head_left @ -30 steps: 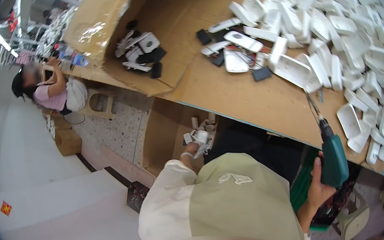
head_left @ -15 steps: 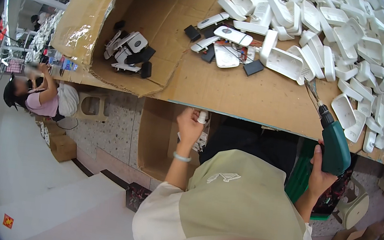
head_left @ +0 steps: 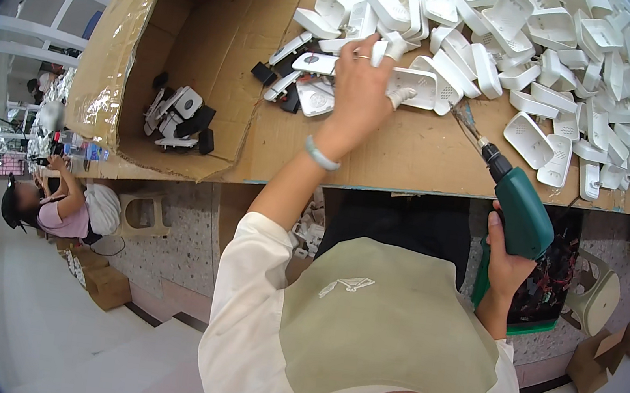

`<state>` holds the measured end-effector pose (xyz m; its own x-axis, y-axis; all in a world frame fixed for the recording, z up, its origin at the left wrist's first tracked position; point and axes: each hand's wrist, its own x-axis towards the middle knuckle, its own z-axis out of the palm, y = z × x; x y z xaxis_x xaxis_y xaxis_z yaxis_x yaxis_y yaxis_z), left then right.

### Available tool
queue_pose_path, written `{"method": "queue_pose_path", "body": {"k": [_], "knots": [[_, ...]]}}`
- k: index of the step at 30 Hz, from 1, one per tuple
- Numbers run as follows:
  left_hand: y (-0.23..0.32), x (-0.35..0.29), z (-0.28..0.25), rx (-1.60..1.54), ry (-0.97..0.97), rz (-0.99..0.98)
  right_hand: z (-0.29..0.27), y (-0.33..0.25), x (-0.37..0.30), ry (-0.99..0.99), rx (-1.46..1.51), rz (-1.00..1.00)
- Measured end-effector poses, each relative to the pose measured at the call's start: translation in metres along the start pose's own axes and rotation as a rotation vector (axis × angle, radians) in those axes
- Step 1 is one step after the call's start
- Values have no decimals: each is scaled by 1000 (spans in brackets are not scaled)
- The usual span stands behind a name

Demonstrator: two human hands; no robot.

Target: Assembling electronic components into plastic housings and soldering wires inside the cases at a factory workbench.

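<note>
My left hand (head_left: 363, 87) reaches over the cardboard-covered table, palm down. Its thumb and forefinger, in white finger covers, are spread at a shallow white plastic housing (head_left: 418, 89), and no firm grip shows. Beside it lie a slim white cover with a dark oval (head_left: 316, 63) and a white unit with wiring (head_left: 314, 98), partly hidden by my hand. In my right hand (head_left: 504, 257), at the table's front edge, is a green electric screwdriver (head_left: 521, 212). Its slender tip points up and left towards the housings, and fine detail there is blurred.
Many white housings (head_left: 533, 139) are heaped across the right and back of the table. An open cardboard box (head_left: 217, 32) lies at left with white-and-black units (head_left: 184, 104) inside. Another person (head_left: 62, 211) sits far left. A beige stool (head_left: 597, 293) stands at right.
My left hand has risen from below the table edge to the housings, and the small white piece it held is out of sight. My right hand still holds the screwdriver.
</note>
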<state>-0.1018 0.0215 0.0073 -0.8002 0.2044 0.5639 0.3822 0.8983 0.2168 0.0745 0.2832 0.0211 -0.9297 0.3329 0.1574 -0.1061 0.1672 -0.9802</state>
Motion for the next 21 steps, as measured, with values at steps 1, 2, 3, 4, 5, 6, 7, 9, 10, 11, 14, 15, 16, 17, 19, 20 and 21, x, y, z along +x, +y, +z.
{"method": "queue_pose_path", "body": {"k": [1,2,3,4,5,6,7,9,10,11,14,15,16,17,19,20,21], "knots": [[2,3,7,50,-7,89,-2,1,-3,5,-1,-1],[-7,2,21,121,-31,217,-3,1,-5,13,-5,3],[1,2,20,146,-67,242,-6,3,-6,29,-10,11],[13,-2,14,172,-106,266,-8,5,-7,35,-13,17],[26,-12,6,187,-117,274,-10,6,-7,53,-3,16],[38,-24,-1,175,-147,249,-10,8,-7,69,9,15],[48,-36,-8,165,-181,221,-11,8,-8,67,10,25],[51,-54,-4,200,-224,210,-13,7,-7,74,-9,81],[51,-57,-5,158,-223,156,-12,8,-6,75,-9,89],[50,-59,-6,114,-222,103,-11,8,-5,60,-8,79],[36,-33,-24,-155,-102,4,-11,10,0,59,-12,49],[32,-25,-26,-137,-103,-122,-10,10,-1,47,-5,19],[25,-12,-26,-64,-77,-163,-8,5,0,51,4,43],[8,-4,-18,9,-191,-218,-6,6,0,50,-2,50],[-23,5,0,-58,-277,-86,-6,4,2,53,-6,30],[-27,3,3,-116,-182,8,-9,8,2,45,-21,4],[-30,1,0,-171,-192,32,-11,7,0,52,-25,12]]}}
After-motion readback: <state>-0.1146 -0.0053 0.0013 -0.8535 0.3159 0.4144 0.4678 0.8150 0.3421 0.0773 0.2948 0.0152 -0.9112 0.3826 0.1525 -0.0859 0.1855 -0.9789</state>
